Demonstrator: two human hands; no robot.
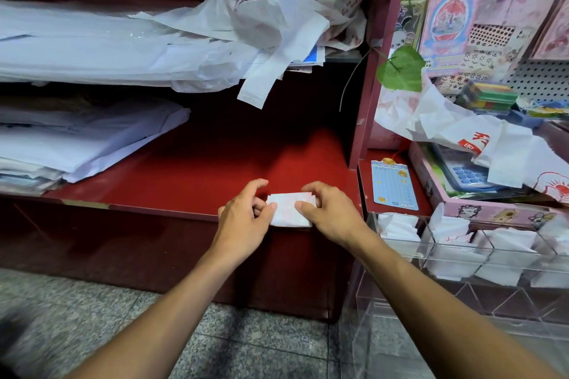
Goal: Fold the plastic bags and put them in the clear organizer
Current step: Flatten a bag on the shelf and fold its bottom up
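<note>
Folded plastic bag (pixel 291 210): left and right edges covered by the fingers of the left hand (pixel 243 218) and right hand (pixel 328 212); faint red print on it too pale to read.

Clear organizer (pixel 455 248): cut off by the right and bottom picture edges; compartment count cannot be told; lower walls hard to trace against the floor.

White stacks (pixel 77 46), upper shelf: cut off at the left edge.

Lower stack (pixel 77 138), left end of the red shelf (pixel 200 169): cut off at the left edge likewise.

Loose bags (pixel 277 18): tangled, number unclear; rear of both shelves lost in shadow.

Pink tray (pixel 480 211): contents partly buried under a printed bag (pixel 480 135).
</note>
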